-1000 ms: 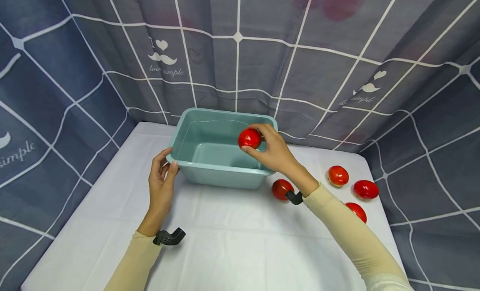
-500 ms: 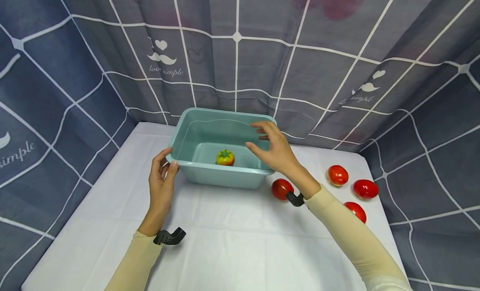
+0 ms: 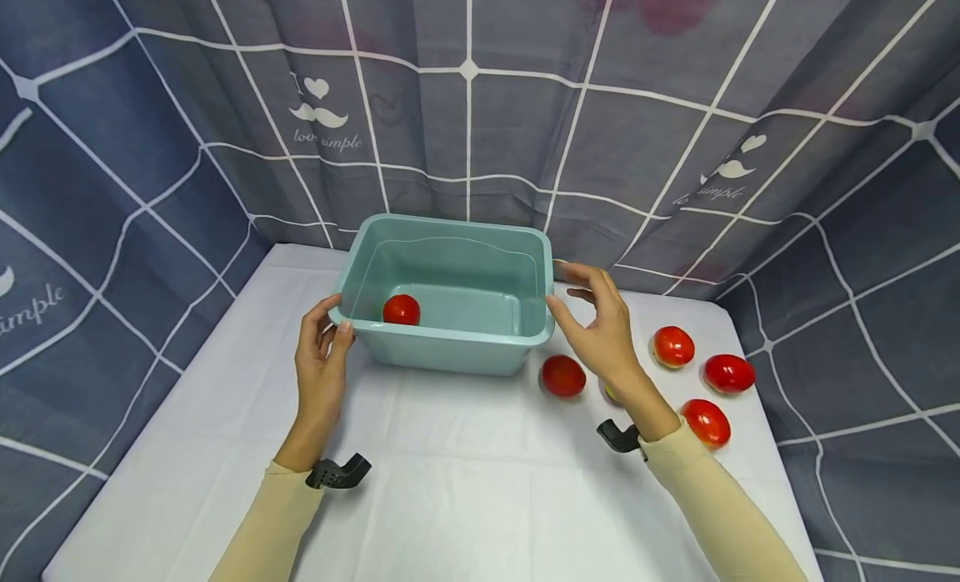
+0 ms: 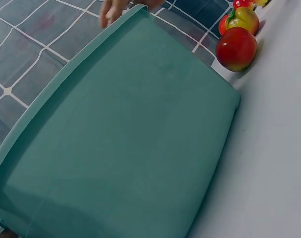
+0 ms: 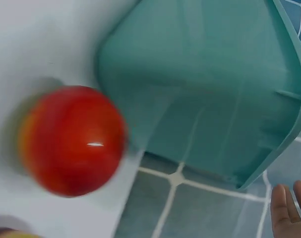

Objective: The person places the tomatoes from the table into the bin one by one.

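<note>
A teal plastic bin (image 3: 442, 350) stands on the white table, with one red tomato (image 3: 402, 309) lying inside at its left. My left hand (image 3: 322, 348) holds the bin's front left corner, thumb and fingers about the rim. My right hand (image 3: 603, 323) is just outside the right rim, its fingers loosely spread and nothing in them; whether it touches the rim I cannot tell. Below it, a dark red tomato (image 3: 562, 376) sits by the bin's front right corner, large in the right wrist view.
Several more tomatoes lie at the table's right: one red tomato (image 3: 673, 347), another near the edge (image 3: 729, 373), and one beside the right sleeve (image 3: 705, 423). A yellowish one (image 3: 611, 393) is mostly hidden under my right wrist. A grey checked curtain (image 3: 510, 132) surrounds the table (image 3: 450, 499).
The right hand let go of a tomato over the bin, and the tomato rolled left inside it. That hand then moved right, out past the rim. The left hand stayed on the corner.
</note>
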{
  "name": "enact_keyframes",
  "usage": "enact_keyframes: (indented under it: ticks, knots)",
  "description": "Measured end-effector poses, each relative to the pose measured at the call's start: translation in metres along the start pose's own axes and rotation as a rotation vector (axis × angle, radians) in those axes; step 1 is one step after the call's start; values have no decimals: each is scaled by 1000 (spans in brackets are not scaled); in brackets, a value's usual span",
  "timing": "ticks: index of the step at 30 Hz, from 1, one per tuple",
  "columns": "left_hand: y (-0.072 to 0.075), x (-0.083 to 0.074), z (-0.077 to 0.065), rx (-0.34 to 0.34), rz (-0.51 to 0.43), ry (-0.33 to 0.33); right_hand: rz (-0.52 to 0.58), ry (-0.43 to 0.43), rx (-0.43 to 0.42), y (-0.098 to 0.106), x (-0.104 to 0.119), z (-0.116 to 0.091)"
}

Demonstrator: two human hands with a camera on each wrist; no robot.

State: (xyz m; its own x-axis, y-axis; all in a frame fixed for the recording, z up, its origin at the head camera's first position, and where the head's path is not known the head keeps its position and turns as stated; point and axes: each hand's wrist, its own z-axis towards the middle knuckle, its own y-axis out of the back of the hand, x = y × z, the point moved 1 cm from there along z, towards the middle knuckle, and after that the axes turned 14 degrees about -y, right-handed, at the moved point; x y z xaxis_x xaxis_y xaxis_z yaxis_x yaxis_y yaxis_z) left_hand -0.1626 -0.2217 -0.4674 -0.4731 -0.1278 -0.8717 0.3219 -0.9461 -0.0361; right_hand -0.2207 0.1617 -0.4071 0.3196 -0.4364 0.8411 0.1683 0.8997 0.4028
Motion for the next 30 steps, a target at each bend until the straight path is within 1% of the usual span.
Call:
enact_keyframes:
  ticks: [4, 8, 12, 16, 20, 25, 30]
  knots:
    - [0, -1, 0, -4, -7, 5, 30, -68, -38, 5, -14, -17]
    - [0, -2, 0, -9, -11, 7, 32, -120, -36, 4, -31, -34]
    - [-1, -2, 0, -11, -10, 6, 8, -174, -15, -1, -48, -50]
    - [-1, 0, 0, -14, -29, 2, -50, -252, 2, -7, -61, -64]
    - [-1, 1, -1, -15, -47, -2, -81, -330, 26, -11, -69, -75]
    - [-2, 2, -1, -12, -38, -4, -93, -434, 92, -14, -79, -85]
    - [-3, 1, -1, -11, -44, -5, -90, -500, 116, -15, -87, -93]
